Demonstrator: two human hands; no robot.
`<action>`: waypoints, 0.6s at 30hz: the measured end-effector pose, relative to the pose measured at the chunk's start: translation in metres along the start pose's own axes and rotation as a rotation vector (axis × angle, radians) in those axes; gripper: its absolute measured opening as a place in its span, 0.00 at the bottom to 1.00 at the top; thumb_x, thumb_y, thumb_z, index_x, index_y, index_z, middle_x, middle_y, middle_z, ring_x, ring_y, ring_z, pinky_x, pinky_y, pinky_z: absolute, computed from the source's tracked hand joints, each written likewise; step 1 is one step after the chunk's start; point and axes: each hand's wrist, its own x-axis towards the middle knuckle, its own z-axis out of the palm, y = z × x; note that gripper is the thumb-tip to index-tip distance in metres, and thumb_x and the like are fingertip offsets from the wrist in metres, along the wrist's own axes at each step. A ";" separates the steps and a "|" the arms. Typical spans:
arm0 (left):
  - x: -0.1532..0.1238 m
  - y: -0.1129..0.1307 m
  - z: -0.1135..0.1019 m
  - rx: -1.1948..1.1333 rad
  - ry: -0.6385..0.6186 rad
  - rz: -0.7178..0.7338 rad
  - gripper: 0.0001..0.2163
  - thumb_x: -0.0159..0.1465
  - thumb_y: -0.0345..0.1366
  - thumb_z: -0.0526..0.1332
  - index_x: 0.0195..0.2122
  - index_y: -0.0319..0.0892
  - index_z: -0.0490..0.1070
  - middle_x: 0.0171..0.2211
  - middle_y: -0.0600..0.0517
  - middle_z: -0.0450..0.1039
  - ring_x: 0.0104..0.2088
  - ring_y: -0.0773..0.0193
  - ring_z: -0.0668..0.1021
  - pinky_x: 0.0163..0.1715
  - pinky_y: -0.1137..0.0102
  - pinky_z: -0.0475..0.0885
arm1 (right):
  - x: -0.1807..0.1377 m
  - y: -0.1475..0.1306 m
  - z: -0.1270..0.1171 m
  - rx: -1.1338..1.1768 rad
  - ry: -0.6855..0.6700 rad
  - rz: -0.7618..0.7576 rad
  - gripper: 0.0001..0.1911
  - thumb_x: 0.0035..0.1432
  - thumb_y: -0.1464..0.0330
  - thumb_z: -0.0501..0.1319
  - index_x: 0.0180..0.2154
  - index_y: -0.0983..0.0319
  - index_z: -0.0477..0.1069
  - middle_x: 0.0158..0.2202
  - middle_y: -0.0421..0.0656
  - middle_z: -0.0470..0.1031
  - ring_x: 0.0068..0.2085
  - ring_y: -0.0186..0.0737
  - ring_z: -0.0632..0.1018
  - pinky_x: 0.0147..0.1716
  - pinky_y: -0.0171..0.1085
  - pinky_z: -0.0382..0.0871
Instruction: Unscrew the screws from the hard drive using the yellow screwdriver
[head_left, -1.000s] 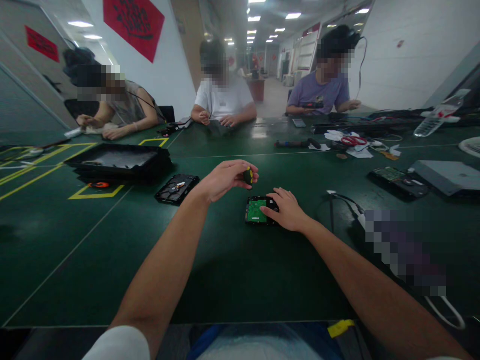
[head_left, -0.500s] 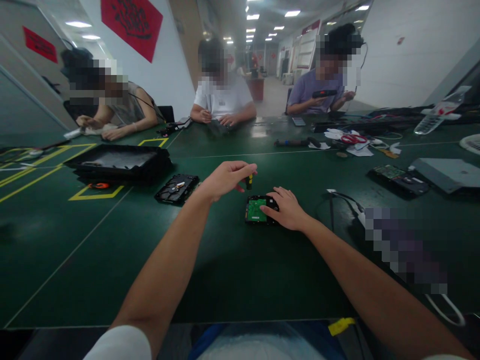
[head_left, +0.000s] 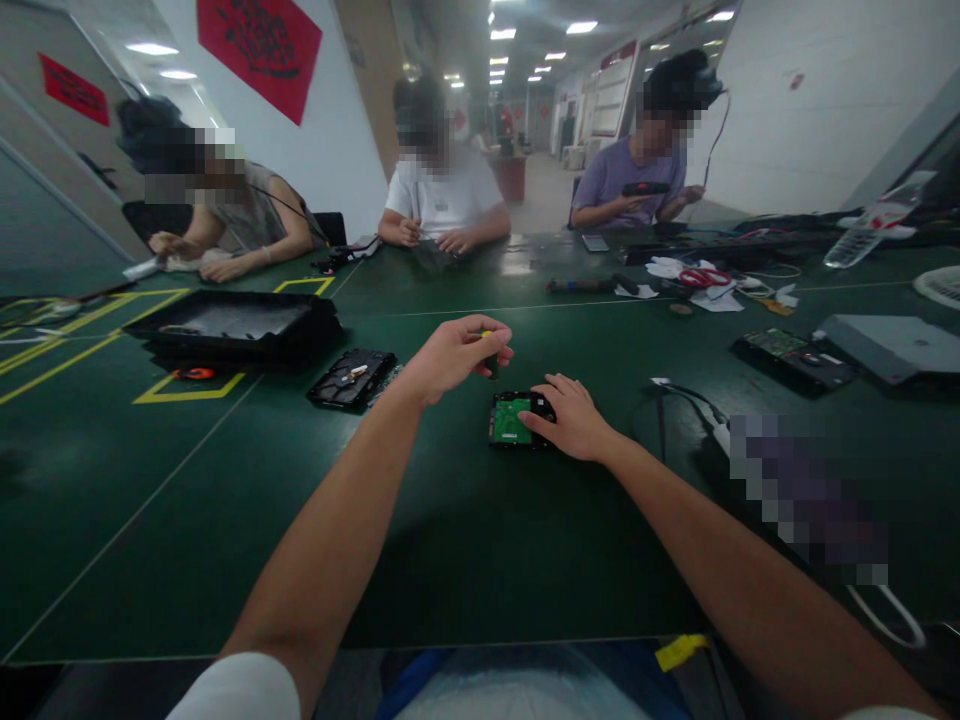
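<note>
A hard drive point(head_left: 511, 420) lies on the green table, its green circuit board facing up. Fingers spread, my right hand point(head_left: 571, 420) rests flat over its right end. Just above the drive's far left corner, my left hand point(head_left: 466, 352) pinches a small screwdriver point(head_left: 491, 358) with a yellow and black handle. The tool's tip is too small to make out. To the left of my left hand sits a black hard drive part point(head_left: 352, 380) with small metal pieces on it, and loose small bits lie beside it.
Stacked black trays point(head_left: 240, 325) stand at left. Another hard drive point(head_left: 793, 360) and a grey metal box point(head_left: 892, 348) are at right. Red scissors point(head_left: 705, 278) and a plastic bottle point(head_left: 870, 225) lie farther back. Three people sit across the table point(head_left: 480, 550).
The screwdriver's handle has turned a little between my left fingers, which have shifted on it. My right hand stays on the hard drive.
</note>
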 end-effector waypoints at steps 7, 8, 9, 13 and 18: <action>0.002 -0.004 -0.005 -0.255 -0.089 -0.083 0.19 0.70 0.51 0.63 0.41 0.37 0.79 0.42 0.40 0.82 0.42 0.55 0.83 0.37 0.66 0.77 | -0.001 -0.002 -0.003 -0.001 -0.009 -0.008 0.44 0.69 0.36 0.49 0.67 0.62 0.68 0.74 0.60 0.60 0.76 0.65 0.56 0.73 0.63 0.46; 0.002 -0.004 -0.004 -0.273 -0.096 -0.090 0.18 0.70 0.49 0.63 0.40 0.37 0.79 0.42 0.40 0.82 0.43 0.55 0.83 0.38 0.65 0.78 | -0.001 -0.002 -0.003 -0.002 -0.008 -0.008 0.44 0.69 0.36 0.49 0.67 0.62 0.68 0.74 0.60 0.60 0.76 0.65 0.56 0.73 0.63 0.46; 0.002 -0.003 -0.004 -0.276 -0.097 -0.091 0.16 0.69 0.48 0.64 0.40 0.37 0.79 0.42 0.40 0.82 0.43 0.54 0.83 0.38 0.64 0.78 | -0.001 -0.002 -0.003 -0.002 -0.006 -0.007 0.44 0.69 0.36 0.49 0.67 0.62 0.68 0.74 0.59 0.59 0.76 0.65 0.56 0.73 0.63 0.46; -0.001 0.000 -0.002 -0.169 -0.049 -0.072 0.17 0.68 0.49 0.67 0.39 0.37 0.77 0.41 0.42 0.80 0.42 0.56 0.82 0.39 0.63 0.80 | -0.001 -0.001 -0.002 0.007 -0.006 -0.007 0.44 0.68 0.36 0.49 0.67 0.61 0.69 0.74 0.58 0.60 0.76 0.65 0.56 0.73 0.63 0.46; -0.001 0.001 -0.001 0.037 0.010 -0.018 0.19 0.67 0.53 0.68 0.40 0.39 0.75 0.39 0.45 0.79 0.37 0.60 0.80 0.33 0.68 0.78 | -0.001 -0.001 -0.002 0.006 0.002 -0.001 0.43 0.68 0.36 0.49 0.67 0.60 0.69 0.74 0.57 0.60 0.76 0.64 0.56 0.73 0.62 0.46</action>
